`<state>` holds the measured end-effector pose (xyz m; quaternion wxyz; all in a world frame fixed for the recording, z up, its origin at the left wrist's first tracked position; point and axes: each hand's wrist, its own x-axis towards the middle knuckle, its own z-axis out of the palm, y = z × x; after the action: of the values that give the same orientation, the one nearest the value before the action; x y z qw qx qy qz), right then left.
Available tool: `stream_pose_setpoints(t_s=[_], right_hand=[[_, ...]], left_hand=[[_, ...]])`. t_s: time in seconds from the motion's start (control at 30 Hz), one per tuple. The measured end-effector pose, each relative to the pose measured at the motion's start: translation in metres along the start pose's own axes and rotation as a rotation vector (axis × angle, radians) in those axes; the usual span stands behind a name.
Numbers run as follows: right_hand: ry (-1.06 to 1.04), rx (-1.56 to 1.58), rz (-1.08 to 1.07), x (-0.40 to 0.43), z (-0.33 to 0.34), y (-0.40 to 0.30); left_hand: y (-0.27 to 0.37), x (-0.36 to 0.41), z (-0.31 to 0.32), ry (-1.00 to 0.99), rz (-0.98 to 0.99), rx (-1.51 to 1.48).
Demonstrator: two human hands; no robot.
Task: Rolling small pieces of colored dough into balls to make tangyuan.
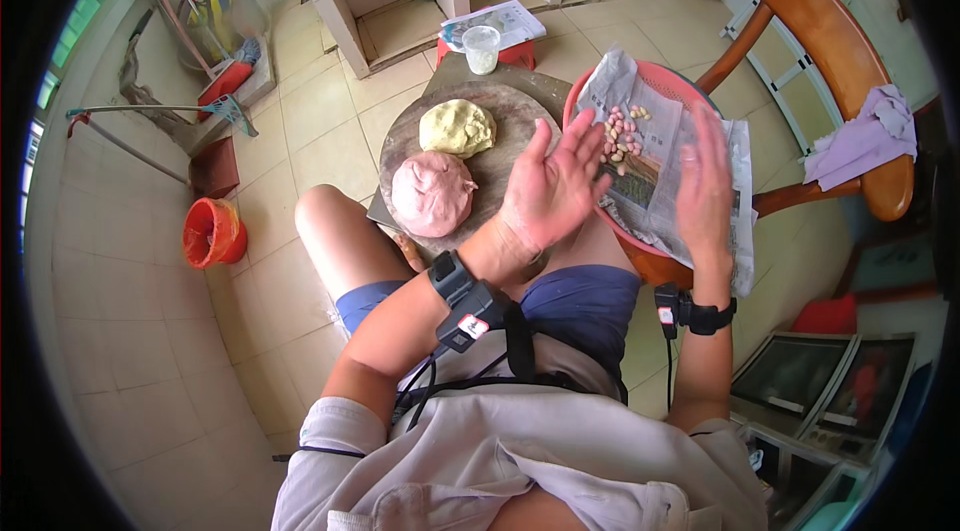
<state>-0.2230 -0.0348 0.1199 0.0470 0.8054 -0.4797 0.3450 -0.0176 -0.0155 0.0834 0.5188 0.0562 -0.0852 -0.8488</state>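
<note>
My left hand (553, 190) is held palm up over the right side of a round wooden board (499, 193), fingers spread, with nothing visible in the palm. Slightly blurred, my right hand (705, 193) is raised over newspaper (667, 137) lining a pink plastic basket (651, 73); its fingers are straight and I see nothing held. Small pink and pale-yellow dough pieces (621, 137) lie on that newspaper between my hands. On the board, a large pink dough lump (431, 193) touches a yellow dough lump (457, 127).
Behind the board stands a clear plastic cup (481, 49) with whitish contents. Beyond it, a red stool (517, 53) bears papers. A wooden chair (832, 13) with a lilac cloth (862, 137) is at right. An orange-red bucket (214, 232) sits on the floor at left.
</note>
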Motion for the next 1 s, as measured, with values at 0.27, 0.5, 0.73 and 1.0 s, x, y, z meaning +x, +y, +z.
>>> stream_pose_setpoints(t_s=[0.27,0.5,0.73,1.0], right_hand=[[0.11,-0.056,0.289,-0.025,-0.011,0.017],[-0.132,-0.014,0.422,-0.01,0.001,0.0],[-0.434,-0.129,0.199,0.027,0.021,0.043],[-0.751,-0.209,0.174,0.062,0.077,0.088]], left_hand=[[0.018,-0.049,-0.052,0.215,-0.098,0.088],[0.013,-0.067,-0.086,0.313,-0.211,0.089],[0.016,-0.066,-0.09,0.267,-0.229,0.052],[0.017,-0.069,-0.091,0.229,-0.237,0.044]])
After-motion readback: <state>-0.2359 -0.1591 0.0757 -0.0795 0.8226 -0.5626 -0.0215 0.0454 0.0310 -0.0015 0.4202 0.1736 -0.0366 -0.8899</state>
